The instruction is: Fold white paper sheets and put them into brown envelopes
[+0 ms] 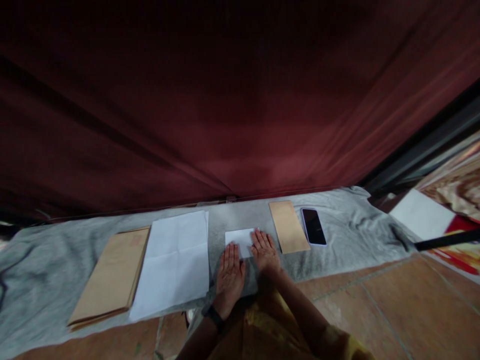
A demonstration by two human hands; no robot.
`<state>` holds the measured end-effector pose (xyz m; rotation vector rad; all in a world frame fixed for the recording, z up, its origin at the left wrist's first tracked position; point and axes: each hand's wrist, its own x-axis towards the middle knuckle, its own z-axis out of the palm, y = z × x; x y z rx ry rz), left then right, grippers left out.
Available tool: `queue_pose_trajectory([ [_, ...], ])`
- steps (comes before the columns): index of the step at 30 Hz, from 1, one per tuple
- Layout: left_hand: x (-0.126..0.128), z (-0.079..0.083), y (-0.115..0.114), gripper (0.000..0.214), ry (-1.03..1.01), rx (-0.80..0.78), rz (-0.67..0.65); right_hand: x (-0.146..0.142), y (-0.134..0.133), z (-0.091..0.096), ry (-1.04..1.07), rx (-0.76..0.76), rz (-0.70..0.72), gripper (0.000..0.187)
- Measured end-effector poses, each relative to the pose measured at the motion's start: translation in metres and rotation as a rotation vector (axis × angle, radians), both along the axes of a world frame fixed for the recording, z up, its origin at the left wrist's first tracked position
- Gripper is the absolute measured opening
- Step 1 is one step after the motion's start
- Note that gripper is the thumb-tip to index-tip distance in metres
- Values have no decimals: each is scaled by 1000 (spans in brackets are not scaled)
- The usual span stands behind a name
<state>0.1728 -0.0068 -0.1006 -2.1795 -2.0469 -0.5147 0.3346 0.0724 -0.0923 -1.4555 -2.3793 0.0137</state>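
Observation:
A small folded white paper (238, 238) lies on the grey cloth (56, 265) in front of me. My left hand (229, 276) lies flat on its near left part, fingers stretched out together. My right hand (265, 251) presses flat on its right edge, fingers spread a little. Neither hand grips anything. A dark band sits on my left wrist.
A stack of white sheets (174, 261) lies to the left, with a pile of brown envelopes (112, 275) beyond it. To the right lie a single brown envelope (288, 226) and a black phone (314, 226). A dark red curtain (225, 100) hangs behind. Tiled floor is near me.

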Motion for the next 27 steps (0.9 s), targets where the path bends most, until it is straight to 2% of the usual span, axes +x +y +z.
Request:
queue_pose_trajectory([
  [4, -9, 5, -7, 65, -23, -9, 68, 7, -1, 1, 1, 3, -9, 53],
  [7, -8, 10, -2, 64, -32, -14, 96, 7, -1, 0, 9, -2, -13, 53],
  [12, 12, 18, 36, 63, -38, -31, -50, 6, -2, 2, -1, -16, -7, 53],
  [15, 23, 15, 56, 61, -38, -82, -95, 7, -3, 3, -9, -7, -4, 52],
  [17, 23, 11, 63, 61, -35, -94, -92, 8, -3, 3, -8, 7, -4, 52],
  [21, 12, 6, 58, 61, -17, -86, -9, 8, -3, 1, 4, 22, 1, 52],
  [27, -5, 9, 41, 61, -17, -60, 149, 9, -2, 0, 14, 10, 4, 53],
])
